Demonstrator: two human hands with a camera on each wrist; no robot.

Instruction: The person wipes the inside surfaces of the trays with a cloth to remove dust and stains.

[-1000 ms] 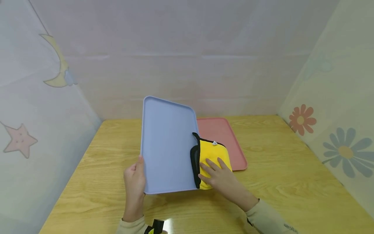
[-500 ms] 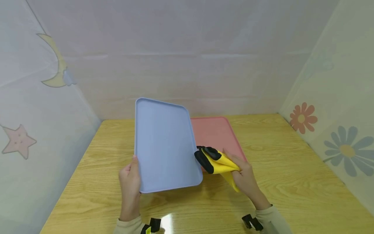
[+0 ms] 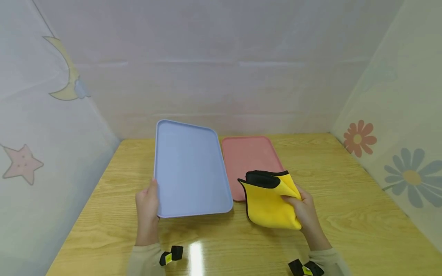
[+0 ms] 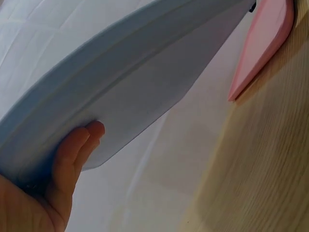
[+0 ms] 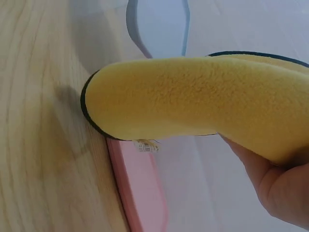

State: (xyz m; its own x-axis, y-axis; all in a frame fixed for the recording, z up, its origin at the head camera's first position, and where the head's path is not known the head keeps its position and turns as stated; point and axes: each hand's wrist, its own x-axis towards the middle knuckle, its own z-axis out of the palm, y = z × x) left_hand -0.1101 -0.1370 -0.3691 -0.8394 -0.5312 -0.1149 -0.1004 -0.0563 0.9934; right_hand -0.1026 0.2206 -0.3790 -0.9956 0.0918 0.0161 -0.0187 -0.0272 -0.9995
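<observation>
My left hand (image 3: pixel 147 207) grips the left edge of a light blue rectangular tray (image 3: pixel 191 168), thumb at the rim. In the left wrist view, fingers (image 4: pixel 77 145) lie against the underside of the tray (image 4: pixel 140 82). The tray is tilted up, its inner face toward me. On the right, my right hand (image 3: pixel 305 211) holds a folded yellow cloth (image 3: pixel 271 203) with black edging, thumb over one fold. The cloth hangs above the table, right of the blue tray. A small white tag (image 5: pixel 146 146) pokes from the cloth's border in the right wrist view.
A pink tray (image 3: pixel 250 153) lies flat on the wooden table (image 3: pixel 345 214) behind the cloth, its front right corner covered by it. White fabric walls (image 3: pixel 221 69) enclose the table at the back and both sides.
The right hand went from lying spread on the cloth against the blue tray to gripping it off to the right. The blue tray shifted left and slightly lower, uncovering more of the pink tray.
</observation>
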